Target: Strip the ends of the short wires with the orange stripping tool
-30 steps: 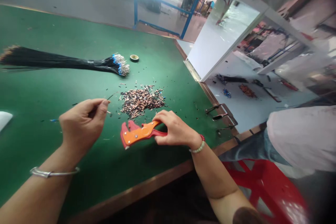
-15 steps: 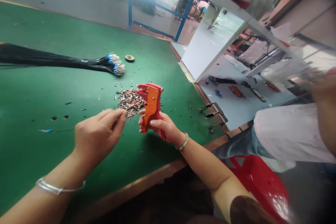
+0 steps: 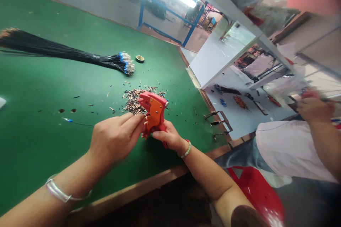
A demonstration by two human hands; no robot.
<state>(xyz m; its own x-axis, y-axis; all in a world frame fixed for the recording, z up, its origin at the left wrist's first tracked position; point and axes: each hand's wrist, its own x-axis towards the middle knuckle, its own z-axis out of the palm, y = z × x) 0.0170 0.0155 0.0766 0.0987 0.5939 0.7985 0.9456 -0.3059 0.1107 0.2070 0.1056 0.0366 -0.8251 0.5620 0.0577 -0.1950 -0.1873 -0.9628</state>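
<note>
My right hand [image 3: 167, 136] grips a red and orange wire stripper [image 3: 153, 112] by its handles, jaws pointing up, just above the green table [image 3: 39, 88]. My left hand [image 3: 117, 140] is closed in a pinch, its fingertips touching the stripper's left side; what it pinches is too small to see. Right behind the tool lies a pile of stripped wire bits [image 3: 134, 100]. A single thin wire with a blue end [image 3: 73, 121] lies left of my left hand.
A long bundle of black wires with blue and metal ends [image 3: 80, 56] lies across the back left, a small tape roll [image 3: 140, 58] beside it. A white panel [image 3: 217, 55] stands at the table's right edge. A co-worker in white [image 3: 293, 149] sits on the right.
My right hand lifted the stripper off the table and turned it upright. My left hand moved right until its fingertips met the tool. The view shifted slightly.
</note>
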